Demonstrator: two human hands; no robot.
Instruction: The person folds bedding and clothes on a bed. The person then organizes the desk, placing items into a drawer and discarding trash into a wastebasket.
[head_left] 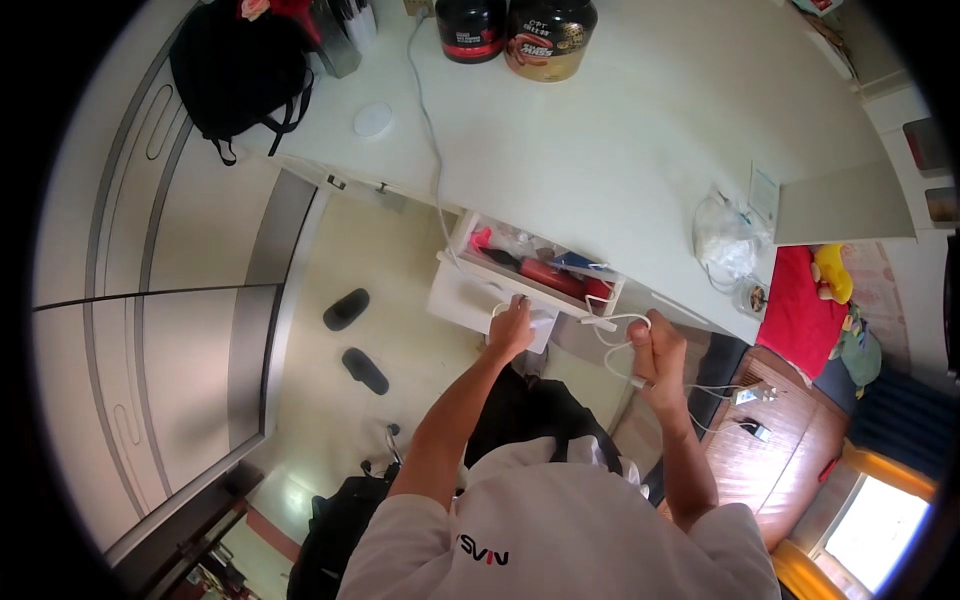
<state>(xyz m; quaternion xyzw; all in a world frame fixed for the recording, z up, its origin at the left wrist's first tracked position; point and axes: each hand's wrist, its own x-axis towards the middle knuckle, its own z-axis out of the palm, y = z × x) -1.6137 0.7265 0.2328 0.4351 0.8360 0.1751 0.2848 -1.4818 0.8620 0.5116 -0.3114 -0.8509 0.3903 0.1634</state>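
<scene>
Under the desk's edge, a drawer (545, 290) is pulled out, with red, pink, blue and clear items inside. My left hand (511, 328) is closed at the drawer's front, with a white cable beside it; what its fingers grip is too small to tell. To the right of the drawer, my right hand (660, 358) is closed around a looped white cable (612, 345). Parts of the cable hang between the two hands, and more of it trails right toward a white plug or adapter (755, 393).
A white desk (600, 150) carries two black tubs (551, 38), a black backpack (240, 75), a white round lid (373, 120), a grey cable and a clear plastic bag (725, 238). Two dark slippers (365, 371) lie on the floor at the left.
</scene>
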